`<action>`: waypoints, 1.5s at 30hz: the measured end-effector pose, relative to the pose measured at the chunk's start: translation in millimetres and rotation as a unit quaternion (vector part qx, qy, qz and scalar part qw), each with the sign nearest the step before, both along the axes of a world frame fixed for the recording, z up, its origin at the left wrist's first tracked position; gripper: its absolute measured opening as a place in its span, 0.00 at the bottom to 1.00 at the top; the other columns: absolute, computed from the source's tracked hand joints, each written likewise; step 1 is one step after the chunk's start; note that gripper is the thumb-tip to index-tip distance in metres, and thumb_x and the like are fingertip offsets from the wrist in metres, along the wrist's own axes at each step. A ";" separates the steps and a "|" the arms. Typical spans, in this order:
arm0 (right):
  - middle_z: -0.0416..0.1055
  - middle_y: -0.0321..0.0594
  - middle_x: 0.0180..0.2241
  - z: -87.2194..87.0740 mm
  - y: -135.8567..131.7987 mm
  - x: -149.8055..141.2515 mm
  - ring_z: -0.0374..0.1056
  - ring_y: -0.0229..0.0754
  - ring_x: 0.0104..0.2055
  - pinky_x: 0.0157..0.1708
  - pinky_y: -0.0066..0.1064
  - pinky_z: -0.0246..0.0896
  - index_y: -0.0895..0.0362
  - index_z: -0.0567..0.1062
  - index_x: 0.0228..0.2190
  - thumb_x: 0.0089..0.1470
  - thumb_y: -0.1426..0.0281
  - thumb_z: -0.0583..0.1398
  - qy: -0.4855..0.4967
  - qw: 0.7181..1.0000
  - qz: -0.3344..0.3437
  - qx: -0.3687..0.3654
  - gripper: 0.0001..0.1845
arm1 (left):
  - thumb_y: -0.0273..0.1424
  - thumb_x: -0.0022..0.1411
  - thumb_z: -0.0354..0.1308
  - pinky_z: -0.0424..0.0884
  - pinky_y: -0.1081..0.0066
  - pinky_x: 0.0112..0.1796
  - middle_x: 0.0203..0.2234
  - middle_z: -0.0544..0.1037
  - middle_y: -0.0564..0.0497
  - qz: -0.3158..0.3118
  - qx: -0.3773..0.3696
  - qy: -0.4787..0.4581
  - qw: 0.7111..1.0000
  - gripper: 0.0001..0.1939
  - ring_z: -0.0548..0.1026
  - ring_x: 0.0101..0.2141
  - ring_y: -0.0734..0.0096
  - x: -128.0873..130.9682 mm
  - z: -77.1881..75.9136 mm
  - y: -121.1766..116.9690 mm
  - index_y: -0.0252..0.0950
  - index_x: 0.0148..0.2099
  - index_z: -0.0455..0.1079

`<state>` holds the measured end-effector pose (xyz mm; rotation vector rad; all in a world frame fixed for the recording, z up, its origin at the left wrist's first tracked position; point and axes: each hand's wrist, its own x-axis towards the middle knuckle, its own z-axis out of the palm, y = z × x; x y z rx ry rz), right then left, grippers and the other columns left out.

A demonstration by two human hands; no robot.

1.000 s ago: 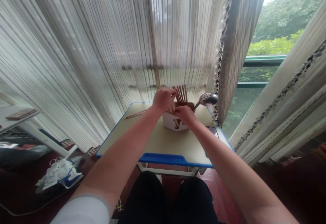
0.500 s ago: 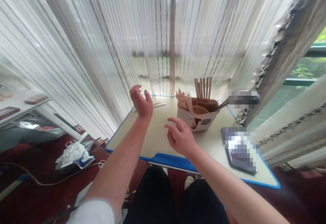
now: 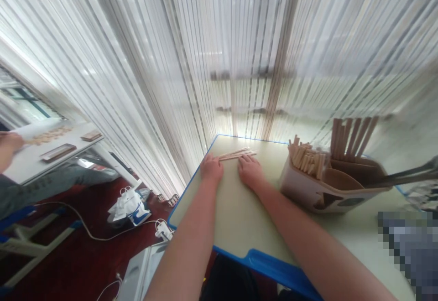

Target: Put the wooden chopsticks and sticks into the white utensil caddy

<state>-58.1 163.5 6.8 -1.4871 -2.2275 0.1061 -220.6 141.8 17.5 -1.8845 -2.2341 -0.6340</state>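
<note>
Near the far left part of the table (image 3: 232,210), several thin, pale wooden sticks (image 3: 236,154) lie loosely together. My left hand (image 3: 212,169) is at their left end, its fingers curled against them. Just right of it, my right hand (image 3: 250,171) lies low on the table, fingers stretched out and touching the near side of the sticks toward their right end. The fingertips are partly hidden. Right of my right forearm stands a utensil holder (image 3: 304,191) with pale wooden sticks (image 3: 308,157), brown chopsticks (image 3: 352,137) and a long-handled metal utensil (image 3: 404,175).
A pixelated dark object (image 3: 414,246) lies at the table's right. String curtains (image 3: 164,64) hang behind. At left, another person's hand (image 3: 10,148) is over a white table (image 3: 30,166) with small pieces. A white bag (image 3: 128,207) and cable are on the floor.
Both hands have come down to the loose sticks from raised positions, where they were apart and holding nothing. The view has swung left, so the holder appears farther right.
</note>
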 end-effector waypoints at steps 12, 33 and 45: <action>0.67 0.45 0.43 7.5 -8.9 5.1 0.57 0.47 0.48 0.46 0.37 0.50 0.55 0.72 0.39 0.58 0.67 0.47 -0.041 0.998 -0.049 0.025 0.16 | 0.34 0.58 0.51 0.56 0.63 0.53 0.50 0.69 0.47 -0.056 0.009 -0.043 0.997 0.16 0.63 0.52 0.62 5.3 4.9 -11.4 0.39 0.47 0.70; 0.68 0.47 0.43 91.9 -155.5 69.6 0.57 0.48 0.50 0.50 0.39 0.48 0.57 0.70 0.41 0.57 0.66 0.52 -0.111 0.970 0.124 0.175 0.13 | 0.31 0.58 0.51 0.66 0.68 0.40 0.35 0.76 0.47 -0.166 -0.025 -0.093 0.981 0.11 0.73 0.37 0.65 13.7 30.3 -139.4 0.37 0.39 0.74; 0.71 0.41 0.30 153.3 -211.9 95.5 0.65 0.39 0.33 0.34 0.28 0.57 0.58 0.72 0.32 0.56 0.66 0.51 0.249 0.952 0.085 0.159 0.12 | 0.35 0.47 0.60 0.68 0.71 0.32 0.26 0.77 0.50 -0.347 0.051 -0.413 0.840 0.13 0.73 0.28 0.70 95.2 72.2 -168.6 0.32 0.34 0.73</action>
